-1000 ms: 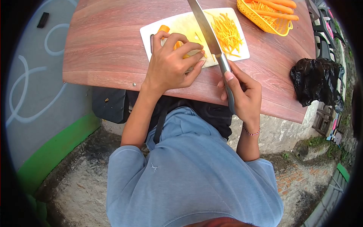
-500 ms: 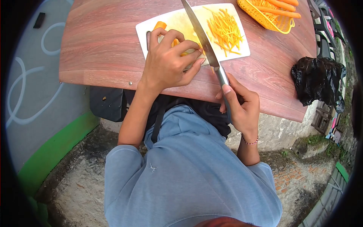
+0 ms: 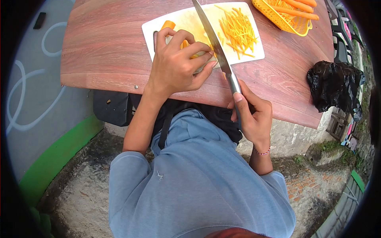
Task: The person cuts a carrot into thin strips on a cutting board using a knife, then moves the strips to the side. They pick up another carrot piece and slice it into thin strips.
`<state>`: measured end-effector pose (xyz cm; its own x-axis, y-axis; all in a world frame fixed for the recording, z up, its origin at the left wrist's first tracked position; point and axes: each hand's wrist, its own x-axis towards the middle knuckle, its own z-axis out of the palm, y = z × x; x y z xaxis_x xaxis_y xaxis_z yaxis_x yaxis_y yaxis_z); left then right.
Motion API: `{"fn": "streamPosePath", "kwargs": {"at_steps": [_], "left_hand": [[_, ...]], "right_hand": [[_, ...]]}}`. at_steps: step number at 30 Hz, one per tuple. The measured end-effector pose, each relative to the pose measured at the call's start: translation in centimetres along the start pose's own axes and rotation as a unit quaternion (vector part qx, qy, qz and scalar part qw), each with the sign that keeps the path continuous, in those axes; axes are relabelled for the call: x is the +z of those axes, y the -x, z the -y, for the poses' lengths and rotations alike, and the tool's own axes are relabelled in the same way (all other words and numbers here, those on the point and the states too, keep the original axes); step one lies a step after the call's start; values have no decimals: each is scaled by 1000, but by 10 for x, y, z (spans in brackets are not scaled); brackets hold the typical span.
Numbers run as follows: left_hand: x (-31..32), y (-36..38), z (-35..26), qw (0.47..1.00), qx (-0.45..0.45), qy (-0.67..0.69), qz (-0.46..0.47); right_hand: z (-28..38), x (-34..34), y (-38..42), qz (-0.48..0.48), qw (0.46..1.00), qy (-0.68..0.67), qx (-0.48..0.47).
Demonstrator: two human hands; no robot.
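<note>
On the white cutting board [image 3: 185, 14], my left hand [image 3: 178, 59] curls over carrot pieces [image 3: 185, 44], its fingertips pressing them; the palm hides most of them. A thick carrot chunk [image 3: 168, 25] shows just beyond my knuckles. My right hand [image 3: 252, 113] is wrapped round the handle of a long kitchen knife [image 3: 216, 43]. The blade slants up across the board, its edge close beside my left fingertips. To the right of the blade lies a loose heap of thin carrot sticks [image 3: 239, 31], with a few small bits near it.
A yellow plastic basket [image 3: 279, 20] with whole carrots [image 3: 295, 12] and shreds stands at the table's far right. A black plastic bag [image 3: 335, 87] hangs at the right edge of the wooden table [image 3: 103, 47]. A small black object [image 3: 39, 20] lies at far left.
My right hand and the knife have shifted very slightly, the handle a little lower. My left hand stays on the carrot pieces. The whole view has moved a touch.
</note>
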<state>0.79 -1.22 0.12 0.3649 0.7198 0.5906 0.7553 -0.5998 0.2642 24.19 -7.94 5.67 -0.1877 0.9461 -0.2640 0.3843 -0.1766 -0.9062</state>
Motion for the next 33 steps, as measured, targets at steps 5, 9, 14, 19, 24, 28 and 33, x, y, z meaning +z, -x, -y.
{"fn": "streamPosePath", "kwargs": {"at_steps": [5, 9, 14, 19, 24, 28, 33], "left_hand": [[0, -2, 2, 1000, 5, 5, 8], [2, -4, 1, 1000, 13, 4, -19], [3, -3, 1, 1000, 12, -3, -24], [1, -1, 0, 1000, 6, -5, -10], [0, -1, 0, 1000, 8, -7, -9], [1, -1, 0, 1000, 7, -7, -13], [1, -1, 0, 1000, 7, -8, -7]], "right_hand": [[6, 2, -11, -13, 999, 38, 9], [9, 11, -42, -32, 991, 110, -71], [11, 5, -61, -1, 998, 31, -50], [11, -1, -49, -17, 999, 31, -25], [6, 2, -34, -15, 1000, 10, -18], [6, 3, -26, -10, 1000, -11, -4], [7, 1, -19, -8, 1000, -29, 9]]}}
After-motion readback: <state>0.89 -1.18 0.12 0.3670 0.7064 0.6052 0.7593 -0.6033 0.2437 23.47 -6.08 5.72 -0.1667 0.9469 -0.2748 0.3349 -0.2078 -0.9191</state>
